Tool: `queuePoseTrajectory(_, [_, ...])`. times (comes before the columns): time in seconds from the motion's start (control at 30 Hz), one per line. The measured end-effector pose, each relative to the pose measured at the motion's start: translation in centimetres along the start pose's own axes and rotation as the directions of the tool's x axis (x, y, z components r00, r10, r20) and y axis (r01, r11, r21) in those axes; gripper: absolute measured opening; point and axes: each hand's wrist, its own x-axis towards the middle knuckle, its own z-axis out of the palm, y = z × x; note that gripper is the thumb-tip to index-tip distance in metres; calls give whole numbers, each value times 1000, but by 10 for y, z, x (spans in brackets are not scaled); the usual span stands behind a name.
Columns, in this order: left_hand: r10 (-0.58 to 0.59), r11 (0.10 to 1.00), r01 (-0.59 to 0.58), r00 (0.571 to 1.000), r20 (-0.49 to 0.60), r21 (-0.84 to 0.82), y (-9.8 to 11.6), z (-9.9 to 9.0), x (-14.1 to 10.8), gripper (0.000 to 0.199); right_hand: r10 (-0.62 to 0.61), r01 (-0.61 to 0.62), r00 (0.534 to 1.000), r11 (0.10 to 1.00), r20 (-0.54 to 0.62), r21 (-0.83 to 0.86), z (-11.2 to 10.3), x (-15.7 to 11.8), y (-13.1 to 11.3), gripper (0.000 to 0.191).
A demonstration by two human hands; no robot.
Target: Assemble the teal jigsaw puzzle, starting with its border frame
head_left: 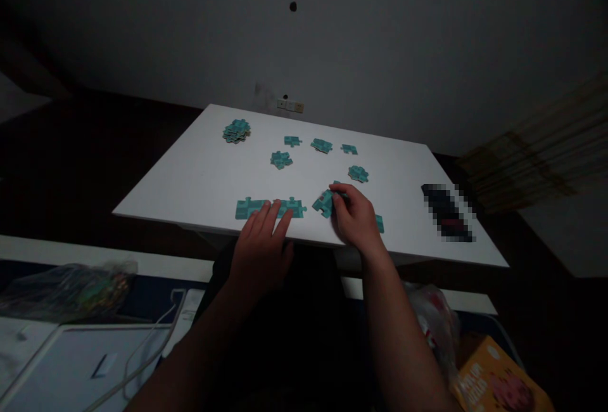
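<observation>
A dim room with a pale grey wall holds a white rectangular table, its far edge close to a small row of wall switches. At the table's near edge lies a long joined strip of teal cardboard jigsaw pieces, set flat where both hands can reach it. The person's left hand lies open there, its spread fingers resting over the strip, pressing rather than gripping, perhaps to steady it. The right hand is closed in a pinch on a teal jigsaw piece just beside the strip, near the table's front edge; the fingers hide part of it, and the grip looks chosen to turn it by its edges. A single loose teal piece lies just past the right hand. Toward the table's far left corner sits a tight stack of teal jigsaw pieces, kept apart from the strip, while small loose clusters of teal pieces lie across the table's middle. Near the table's right edge lies a dark oblong object, blurred beyond naming. Below the table's near edge are a crumpled clear plastic bag and an orange printed box.
</observation>
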Motion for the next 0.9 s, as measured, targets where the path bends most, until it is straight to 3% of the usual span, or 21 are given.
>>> queuePoseTrajectory(0.23, [-12, 1000, 12, 1000, -1, -7, 1, 1, 0, 72, 27, -27, 999, 1000, -40, 7, 1, 2, -1, 23])
queuePoseTrajectory(0.4, [-5, 1000, 5, 1000, -1, 13, 1, 1, 1, 68, 119, -111, 990, 988, -80, 106, 3, 0, 2, 29])
queuePoseTrajectory(0.5, [-1, 1000, 1, 1000, -15, 8, 1, 2, 1, 68, 134, -126, 990, 979, -43, 163, 4, -1, 3, 31])
queuePoseTrajectory(0.9, [-26, 999, 26, 1000, -14, -34, 2, 3, 0, 72, -36, 36, 999, 997, 2, 63, -2, -3, -10, 18])
